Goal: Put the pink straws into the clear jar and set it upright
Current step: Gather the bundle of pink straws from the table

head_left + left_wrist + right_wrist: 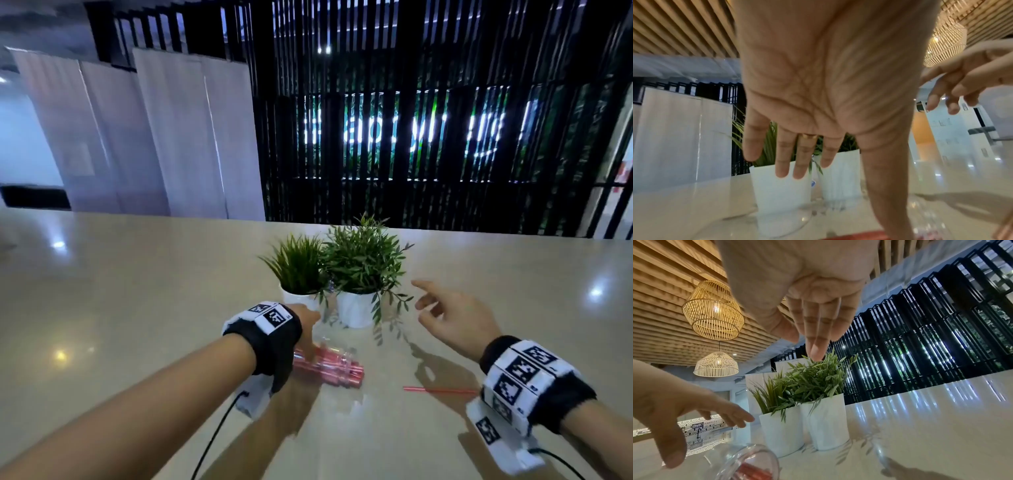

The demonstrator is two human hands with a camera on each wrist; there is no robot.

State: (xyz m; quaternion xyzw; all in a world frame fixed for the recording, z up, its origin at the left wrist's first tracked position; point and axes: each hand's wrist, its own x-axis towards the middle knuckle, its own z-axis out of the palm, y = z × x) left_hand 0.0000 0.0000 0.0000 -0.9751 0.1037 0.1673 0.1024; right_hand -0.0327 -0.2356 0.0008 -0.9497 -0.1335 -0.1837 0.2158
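Head view: a glossy beige desk [137, 291] carries one clear glass jar [329, 359] lying on its side, holding a bundle of pink plastic straws [346, 371]. One more thin pink straw [440, 389] lies on the desk to its right, apart. The left hand [301, 329] hovers over the jar; the right hand [455, 317] hangs in the air, fingers loose, holding nothing. Two leafy green plants in smooth white pots [354, 308] stand just beyond.

Left wrist view: the left hand [824, 91] is spread flat, fingers straight, gripping nothing.

Right wrist view: the right hand [807, 293] is relaxed and empty. The jar's round base [750, 464] shows near, straws inside.
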